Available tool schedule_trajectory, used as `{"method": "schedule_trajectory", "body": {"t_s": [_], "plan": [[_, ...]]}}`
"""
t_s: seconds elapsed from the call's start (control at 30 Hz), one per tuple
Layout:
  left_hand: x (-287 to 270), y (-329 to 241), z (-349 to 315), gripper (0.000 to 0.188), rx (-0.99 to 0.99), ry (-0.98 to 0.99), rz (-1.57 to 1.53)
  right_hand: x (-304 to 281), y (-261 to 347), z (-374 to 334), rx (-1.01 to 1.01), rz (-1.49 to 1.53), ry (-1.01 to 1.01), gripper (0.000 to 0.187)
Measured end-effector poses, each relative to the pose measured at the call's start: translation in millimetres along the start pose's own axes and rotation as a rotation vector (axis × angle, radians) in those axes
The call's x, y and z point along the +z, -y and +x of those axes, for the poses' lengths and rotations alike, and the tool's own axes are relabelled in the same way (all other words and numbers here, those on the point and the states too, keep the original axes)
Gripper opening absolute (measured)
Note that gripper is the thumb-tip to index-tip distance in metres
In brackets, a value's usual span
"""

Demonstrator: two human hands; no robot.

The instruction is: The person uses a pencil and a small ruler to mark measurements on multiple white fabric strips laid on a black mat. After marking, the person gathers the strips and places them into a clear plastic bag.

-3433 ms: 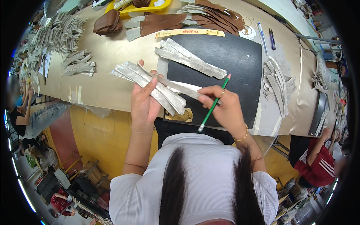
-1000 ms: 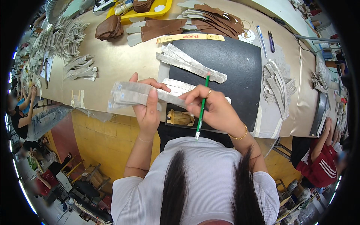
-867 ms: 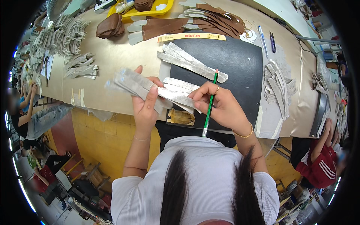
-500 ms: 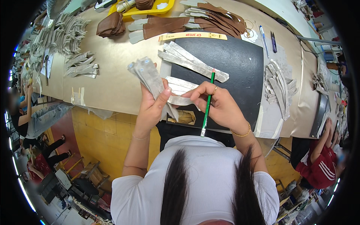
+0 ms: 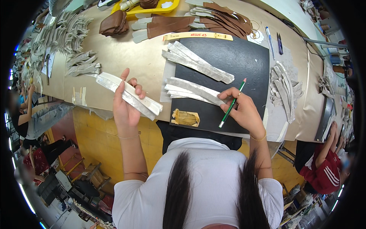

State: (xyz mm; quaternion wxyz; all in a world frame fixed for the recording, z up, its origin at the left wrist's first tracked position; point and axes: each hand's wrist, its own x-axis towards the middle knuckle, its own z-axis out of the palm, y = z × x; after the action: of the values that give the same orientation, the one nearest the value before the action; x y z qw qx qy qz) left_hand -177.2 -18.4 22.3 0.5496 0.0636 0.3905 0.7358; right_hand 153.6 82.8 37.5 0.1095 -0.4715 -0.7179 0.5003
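Observation:
My left hand [image 5: 129, 112] is closed round a small stack of pale grey strips [image 5: 127, 94], held tilted above the table's near edge, left of the black board [image 5: 244, 57]. My right hand [image 5: 246, 110] has a green pencil [image 5: 226, 117] tucked between its fingers, slanting across them. Its thumb and fingertips are at the right end of a fanned group of grey strips [image 5: 190, 87] lying on the board. Farther back on the board, a second group of strips [image 5: 198, 63] lies spread. A worn tan patch [image 5: 185, 118] shows at the board's near left corner.
A long pale template strip [image 5: 197, 36] lies along the board's far edge. Behind it are brown leather pieces [image 5: 169, 26] and a yellow tray [image 5: 167, 8]. Strip bundles [image 5: 82, 65] lie left, more strips [image 5: 282, 87] right, near a pen [image 5: 270, 40]. Other people sit at both sides.
My left hand has moved left with its stack, away from the board. The strip my right fingers held now lies with the fanned group. The pencil has tilted.

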Motion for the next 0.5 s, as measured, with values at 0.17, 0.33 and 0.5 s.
{"method": "schedule_trajectory", "body": {"t_s": [0.17, 0.33, 0.5], "plan": [[19, 19, 0, 0.047, -0.066, 0.138, -0.239, 13, 27, 0, -0.479, -0.338, -0.357, 0.038], [46, 42, -1, 0.046, -0.192, 0.202, -0.320, 54, 55, 12, -0.688, -0.032, -0.207, 0.032], [42, 44, 2, 0.050, -0.218, 0.313, -0.362, 44, 58, 23, -0.504, 0.144, -0.251, 0.017]]}}
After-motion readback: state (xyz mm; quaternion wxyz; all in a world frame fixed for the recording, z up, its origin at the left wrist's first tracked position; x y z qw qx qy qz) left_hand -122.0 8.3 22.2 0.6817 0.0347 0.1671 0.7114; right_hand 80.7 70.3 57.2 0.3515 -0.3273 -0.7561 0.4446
